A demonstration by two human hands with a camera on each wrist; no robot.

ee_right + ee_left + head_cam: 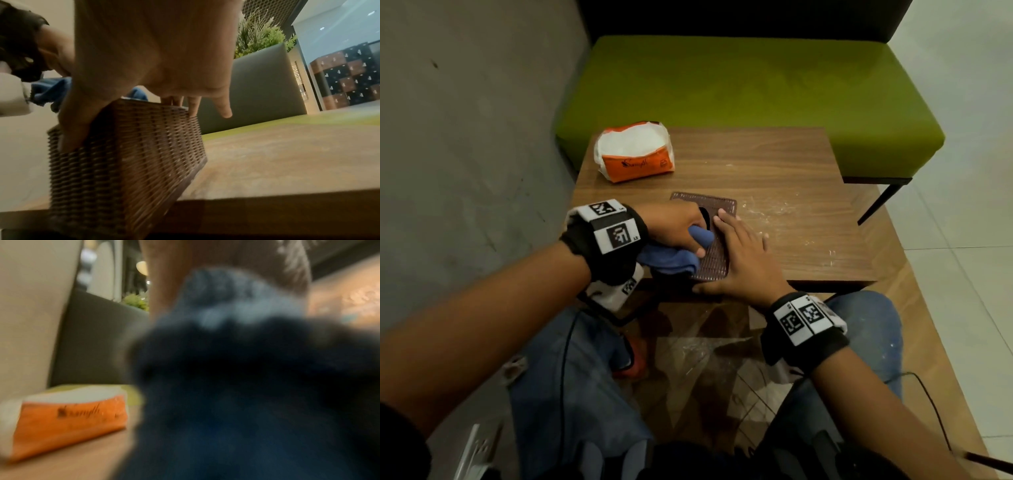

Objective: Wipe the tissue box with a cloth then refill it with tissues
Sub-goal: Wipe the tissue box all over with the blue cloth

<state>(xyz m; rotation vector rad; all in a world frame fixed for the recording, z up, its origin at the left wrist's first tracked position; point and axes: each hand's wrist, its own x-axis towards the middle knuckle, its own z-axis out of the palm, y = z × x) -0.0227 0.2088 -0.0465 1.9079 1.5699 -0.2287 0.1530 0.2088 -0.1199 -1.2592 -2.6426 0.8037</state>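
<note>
A brown woven tissue box (pixel 708 202) stands at the near edge of the wooden table (pixel 774 164). My left hand (pixel 681 229) grips a bunched blue cloth (pixel 671 258) and holds it against the box's top and left side. That cloth (pixel 246 386) fills the blurred left wrist view. My right hand (pixel 739 253) lies along the right part of the box top. In the right wrist view its thumb (pixel 78 123) runs down the near face of the box (pixel 133 154). An orange and white tissue pack (pixel 635 150) lies at the table's far left.
A green upholstered bench (pixel 739 85) runs behind the table, and a grey wall (pixel 465 137) stands close on the left. White dust or crumbs (pixel 774 214) speckle the tabletop right of the box. My knees in jeans (pixel 571 377) are under the near edge.
</note>
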